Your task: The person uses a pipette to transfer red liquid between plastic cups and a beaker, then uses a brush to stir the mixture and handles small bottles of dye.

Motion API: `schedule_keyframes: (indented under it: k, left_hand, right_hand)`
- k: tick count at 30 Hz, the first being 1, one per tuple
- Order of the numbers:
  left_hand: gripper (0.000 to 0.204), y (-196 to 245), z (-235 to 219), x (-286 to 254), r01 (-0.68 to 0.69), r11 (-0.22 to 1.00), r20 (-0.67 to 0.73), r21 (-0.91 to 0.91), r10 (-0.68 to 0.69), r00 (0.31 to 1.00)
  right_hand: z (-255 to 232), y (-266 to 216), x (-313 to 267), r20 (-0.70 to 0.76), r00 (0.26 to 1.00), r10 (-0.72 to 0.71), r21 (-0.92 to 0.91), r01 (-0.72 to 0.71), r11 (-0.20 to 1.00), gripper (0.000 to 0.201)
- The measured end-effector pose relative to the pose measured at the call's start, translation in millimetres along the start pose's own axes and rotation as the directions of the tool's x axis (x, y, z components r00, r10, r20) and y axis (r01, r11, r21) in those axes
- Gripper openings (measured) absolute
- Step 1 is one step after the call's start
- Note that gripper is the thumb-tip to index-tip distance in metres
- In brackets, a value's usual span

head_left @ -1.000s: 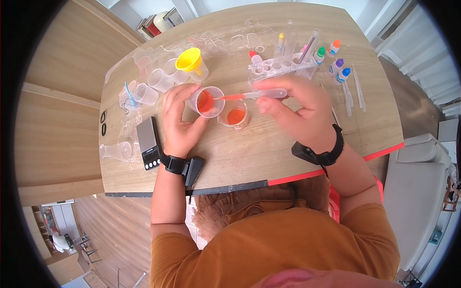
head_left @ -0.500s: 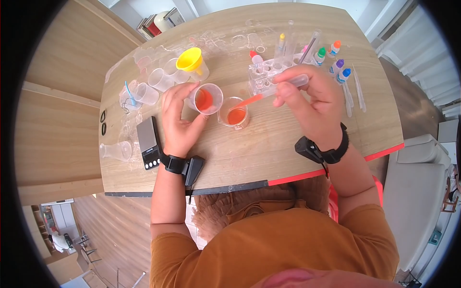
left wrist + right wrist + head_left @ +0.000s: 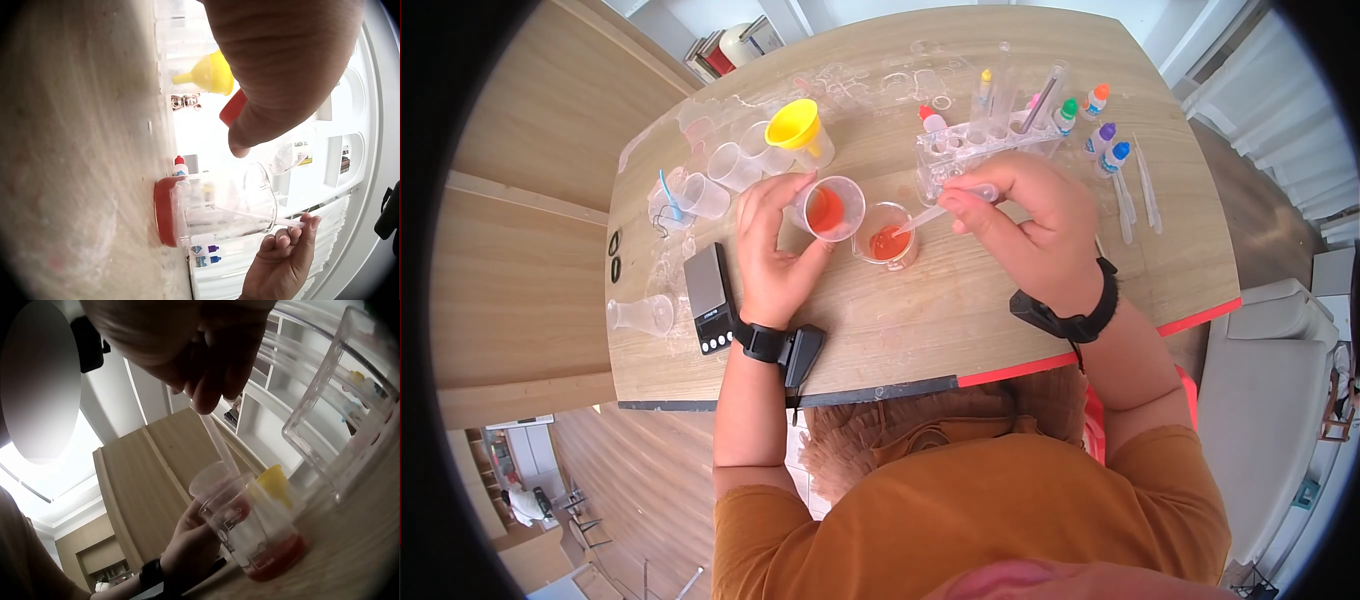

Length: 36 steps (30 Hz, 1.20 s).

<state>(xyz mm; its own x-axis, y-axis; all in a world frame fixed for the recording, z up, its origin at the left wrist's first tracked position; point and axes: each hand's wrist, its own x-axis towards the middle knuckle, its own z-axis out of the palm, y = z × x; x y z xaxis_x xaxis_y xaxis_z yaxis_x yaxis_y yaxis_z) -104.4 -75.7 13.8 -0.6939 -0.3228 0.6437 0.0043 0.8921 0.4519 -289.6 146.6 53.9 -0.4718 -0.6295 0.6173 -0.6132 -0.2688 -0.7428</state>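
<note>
My left hand grips a clear plastic cup holding red-orange liquid, tilted so its mouth faces the head camera. Just right of it, a glass beaker stands on the table with a shallow layer of similar liquid. My right hand pinches the bulb of a plastic dropper, whose stem slants down into the beaker. In the left wrist view the dropper reaches inside the beaker from its rim. The right wrist view shows the dropper stem below the fingers, looking pale rather than red.
Behind the beaker stands a clear test tube rack with tubes; colour-capped bottles and spare droppers lie to its right. Leftward are a yellow funnel in a cup, several plastic cups, a black scale and a flask.
The dropper went from the cup's mouth rightward to the beaker. Its red liquid has left the stem, which now looks clear. My left hand and cup have hardly moved.
</note>
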Motion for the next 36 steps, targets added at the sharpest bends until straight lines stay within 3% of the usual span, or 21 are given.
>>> schedule_keyframes:
  k: [6,12,14,15,17,18,20,26,29,36]
  left_hand:
    - [0.058,-0.3,-1.2,-0.9,-0.001,1.0,0.004,-0.002,0.001,1.0]
    - [0.058,0.1,0.5,0.1,-0.011,1.0,-0.018,-0.01,0.011,1.0]
    - [0.058,0.1,0.6,0.0,-0.014,1.0,-0.021,-0.009,0.013,1.0]
    - [0.058,0.5,0.7,0.2,-0.009,1.0,-0.02,-0.009,0.009,1.0]
    - [0.058,1.7,0.7,0.6,-0.005,1.0,-0.019,-0.01,0.005,1.0]
    - [0.058,2.5,0.7,0.7,-0.006,1.0,-0.024,-0.014,0.006,1.0]
    - [0.058,2.5,1.2,0.9,-0.008,1.0,-0.028,-0.02,0.007,1.0]
    - [0.058,3.3,1.6,0.9,-0.003,1.0,-0.024,-0.013,0.003,1.0]
    - [0.056,5.5,0.8,1.4,-0.013,1.0,-0.022,-0.023,0.013,1.0]
    - [0.055,5.7,0.8,0.7,-0.023,0.999,-0.018,-0.042,0.022,1.0]
  right_hand:
    - [-3.9,-0.4,1.6,0.029,0.997,-0.066,-0.033,0.067,0.997,0.01]
    - [-10.3,-0.8,0.9,-0.072,0.997,-0.039,0.103,0.046,0.994,0.012]
    - [-9.1,-6.7,-1.6,-0.065,0.992,0.113,0.332,-0.085,0.939,0.016]
    - [-8.6,-5.9,-0.9,-0.065,0.991,0.113,0.332,-0.085,0.939,0.016]
    - [-7.9,-2.9,1.4,0.03,0.998,-0.052,0.157,0.047,0.987,0.021]
    - [-7.0,-2.0,2.3,0.03,0.998,-0.052,0.156,0.046,0.987,0.021]
    - [-4.2,-1.3,3.9,0.144,0.977,-0.157,-0.018,0.161,0.987,0.022]
    - [3.7,-2.1,-1.0,0.237,0.963,-0.127,-0.023,0.136,0.99,0.027]
    - [8.9,3.6,-3.8,0.227,0.957,-0.181,0.047,0.175,0.983,0.026]
    - [7.2,4.9,-5.6,0.239,0.951,-0.195,0.01,0.198,0.98,0.026]
